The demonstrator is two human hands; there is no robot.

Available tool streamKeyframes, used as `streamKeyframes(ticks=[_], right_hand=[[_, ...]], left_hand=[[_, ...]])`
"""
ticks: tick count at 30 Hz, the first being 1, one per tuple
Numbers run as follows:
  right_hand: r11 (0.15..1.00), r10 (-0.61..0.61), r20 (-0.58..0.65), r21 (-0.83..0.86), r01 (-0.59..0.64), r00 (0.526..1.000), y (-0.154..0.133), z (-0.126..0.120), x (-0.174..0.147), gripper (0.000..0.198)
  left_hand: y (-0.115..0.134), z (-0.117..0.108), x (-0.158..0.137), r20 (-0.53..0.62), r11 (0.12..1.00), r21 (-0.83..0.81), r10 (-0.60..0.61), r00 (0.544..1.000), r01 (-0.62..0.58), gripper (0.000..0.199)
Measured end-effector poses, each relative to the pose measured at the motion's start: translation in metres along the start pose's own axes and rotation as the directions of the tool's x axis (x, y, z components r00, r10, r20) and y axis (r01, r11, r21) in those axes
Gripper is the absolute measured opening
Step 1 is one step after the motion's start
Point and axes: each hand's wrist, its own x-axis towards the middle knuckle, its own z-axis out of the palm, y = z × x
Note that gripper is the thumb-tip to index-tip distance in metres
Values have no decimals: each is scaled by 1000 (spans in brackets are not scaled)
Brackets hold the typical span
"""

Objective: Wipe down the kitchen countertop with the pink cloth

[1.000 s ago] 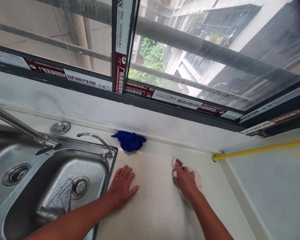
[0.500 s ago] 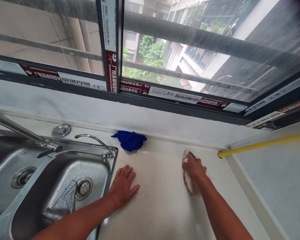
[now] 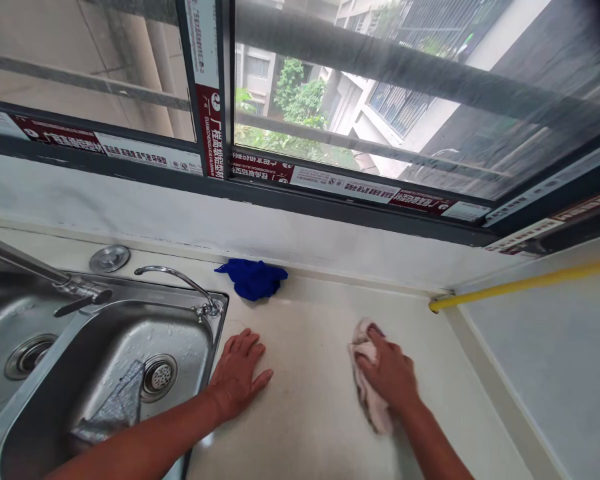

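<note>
My right hand (image 3: 391,370) presses a crumpled pinkish-white cloth (image 3: 364,380) against the pale countertop (image 3: 310,393), its fingers bent over the cloth. Part of the cloth lies hidden beneath the palm. Flat on the same counter, beside the sink's right rim, rests my left hand (image 3: 237,373); its thumb is spread and nothing is in it. A bunched blue cloth (image 3: 254,279) lies beyond my left hand, close to the wall.
On the left is a steel double sink (image 3: 200,333) with a large faucet (image 3: 75,288) and a thin curved tap (image 3: 180,275). A wet grey cloth (image 3: 117,400) lies in the nearer basin. A yellow pipe (image 3: 525,283) runs along the right wall, below the window frame (image 3: 330,208).
My right hand has drawn the pinkish-white cloth nearer to me and slightly left. My left hand stays flat on the counter. The whole view has shifted a little.
</note>
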Motion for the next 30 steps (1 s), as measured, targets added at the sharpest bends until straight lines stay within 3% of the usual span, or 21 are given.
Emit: streamKeyframes(ticks=[4, 7, 9, 13, 17, 18, 20, 22, 23, 25, 27, 30], right_hand=[[948, 319, -51, 3, -319, 946, 57, -11, 42, 51], [894, 448, -103, 47, -446, 888, 56, -16, 75, 52], [899, 437, -133, 73, -431, 890, 37, -16, 95, 54], [970, 225, -146, 126, -207, 963, -25, -13, 113, 49], [978, -103, -124, 166, 124, 987, -107, -3, 77, 49], [959, -201, -116, 180, 219, 973, -126, 0, 64, 53], [869, -431, -115, 215, 446, 895, -157, 6, 41, 67], [791, -560, -99, 234, 566, 823, -170, 6, 36, 73], [789, -566, -85, 236, 568, 820, -169, 4, 41, 71], [851, -473, -61, 226, 473, 879, -149, -2, 65, 63], [917, -325, -69, 220, 332, 943, -115, -9, 94, 57], [970, -100, -91, 213, 118, 991, -48, -17, 120, 46]], left_hand=[[0, 1, 0, -15, 1000, 12, 10, 1000, -10, 40], [-1, 3, 0, -10, 999, 32, 15, 1000, -15, 41], [-1, 3, 1, -5, 999, 34, 19, 1000, -19, 41], [-2, 1, 2, -11, 999, 28, 15, 1000, -15, 41], [-3, 0, 2, -25, 999, 37, 25, 999, -24, 39], [-3, 0, 2, -27, 999, 42, 30, 999, -29, 39], [-4, 0, 2, -28, 998, 53, 38, 999, -37, 38], [-5, 1, 2, -31, 997, 65, 38, 999, -36, 37], [-5, 0, 3, -32, 997, 70, 38, 999, -36, 36], [-5, 0, 3, -30, 996, 79, 39, 999, -37, 35], [-5, -2, 4, -29, 996, 86, 42, 999, -39, 34], [-4, -4, 5, -29, 995, 89, 53, 998, -50, 33]])
